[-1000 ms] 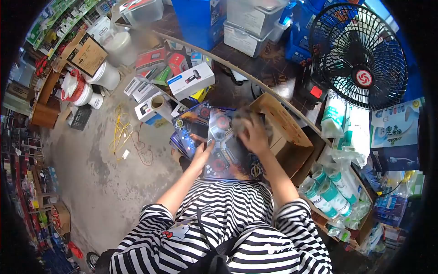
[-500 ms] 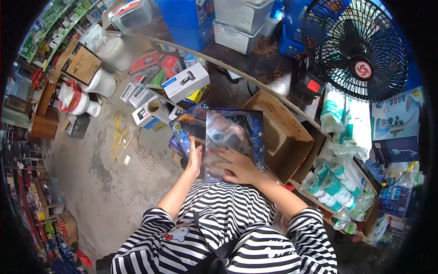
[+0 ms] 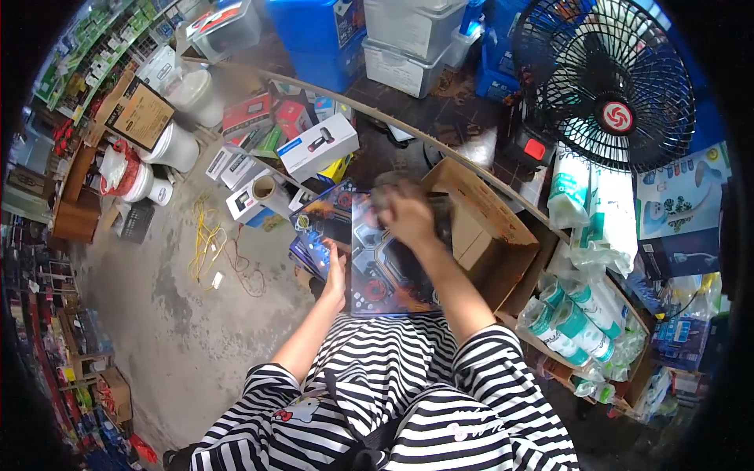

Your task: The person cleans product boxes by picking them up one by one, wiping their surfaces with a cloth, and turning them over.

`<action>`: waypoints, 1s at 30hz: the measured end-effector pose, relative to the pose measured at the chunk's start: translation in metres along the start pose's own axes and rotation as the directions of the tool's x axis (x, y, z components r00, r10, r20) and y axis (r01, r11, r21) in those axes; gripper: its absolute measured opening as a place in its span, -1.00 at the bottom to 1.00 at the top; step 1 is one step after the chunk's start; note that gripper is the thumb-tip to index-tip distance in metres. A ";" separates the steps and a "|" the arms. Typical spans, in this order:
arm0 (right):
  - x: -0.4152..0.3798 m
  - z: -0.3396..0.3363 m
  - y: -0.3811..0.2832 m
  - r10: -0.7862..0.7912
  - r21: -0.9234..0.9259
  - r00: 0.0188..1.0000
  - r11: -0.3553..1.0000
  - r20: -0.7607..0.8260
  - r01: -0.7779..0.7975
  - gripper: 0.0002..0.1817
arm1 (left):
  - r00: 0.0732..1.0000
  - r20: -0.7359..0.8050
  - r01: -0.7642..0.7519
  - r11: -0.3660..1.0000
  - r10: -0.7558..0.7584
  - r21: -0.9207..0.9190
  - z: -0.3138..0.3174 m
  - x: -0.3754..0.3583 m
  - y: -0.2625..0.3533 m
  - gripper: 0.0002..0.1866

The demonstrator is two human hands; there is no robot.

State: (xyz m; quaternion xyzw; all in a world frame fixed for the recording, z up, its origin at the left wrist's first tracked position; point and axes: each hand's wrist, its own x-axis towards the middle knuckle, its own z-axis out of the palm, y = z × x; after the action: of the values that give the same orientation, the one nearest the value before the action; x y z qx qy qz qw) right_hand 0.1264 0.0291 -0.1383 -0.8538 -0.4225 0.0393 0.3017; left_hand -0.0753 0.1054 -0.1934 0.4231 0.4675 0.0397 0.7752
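Mid-frame, the dark, glossy printed box (image 3: 393,271) shows blue and orange graphics; left hand (image 3: 336,275) grips its left edge, right hand (image 3: 407,216) pressing a blurred grey wad (image 3: 393,188) over its top.

Right hand (image 3: 408,216) on dark printed box (image 3: 393,263); left hand (image 3: 335,275) at box's left edge.

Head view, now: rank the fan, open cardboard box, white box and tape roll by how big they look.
Largest to smallest:
1. Fan
2. Open cardboard box
3. White box
4. Tape roll
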 end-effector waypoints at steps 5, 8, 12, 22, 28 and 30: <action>-0.028 0.007 -0.049 -0.366 0.118 0.929 0.926 0.051 0.358 -0.46 | 0.998 0.053 -0.003 0.985 0.012 -0.173 -0.011 0.005 -0.005 0.05; -0.072 -0.004 -0.043 -0.486 0.246 0.865 0.860 0.123 0.448 -0.50 | 0.993 -0.106 -0.076 0.967 0.051 -0.244 -0.002 -0.003 0.001 0.02; -0.116 -0.042 -0.020 -0.612 0.389 0.702 0.785 0.366 0.482 -0.44 | 0.988 -0.148 0.012 0.984 -0.039 -0.179 -0.018 0.027 -0.025 0.02; -0.026 -0.044 0.079 -0.101 -0.112 0.992 0.988 0.077 0.109 -0.41 | 0.992 0.113 -0.060 0.998 0.061 -0.007 0.016 -0.023 0.018 -0.52; -0.056 -0.043 0.060 0.080 -0.053 0.997 0.995 0.009 -0.079 -0.41 | 0.991 0.037 -0.130 0.982 0.126 0.135 0.010 -0.012 0.005 -0.35; -0.095 -0.057 0.050 0.054 -0.025 0.998 0.998 0.036 -0.053 -0.47 | 0.990 0.059 -0.139 0.977 0.131 0.165 0.008 -0.008 0.002 -0.34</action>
State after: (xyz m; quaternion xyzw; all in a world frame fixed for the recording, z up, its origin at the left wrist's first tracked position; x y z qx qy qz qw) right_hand 0.1187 -0.0922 -0.1375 -0.8676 -0.4052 0.0577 0.2825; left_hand -0.0730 0.0977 -0.1850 0.5186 0.4206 0.0423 0.7433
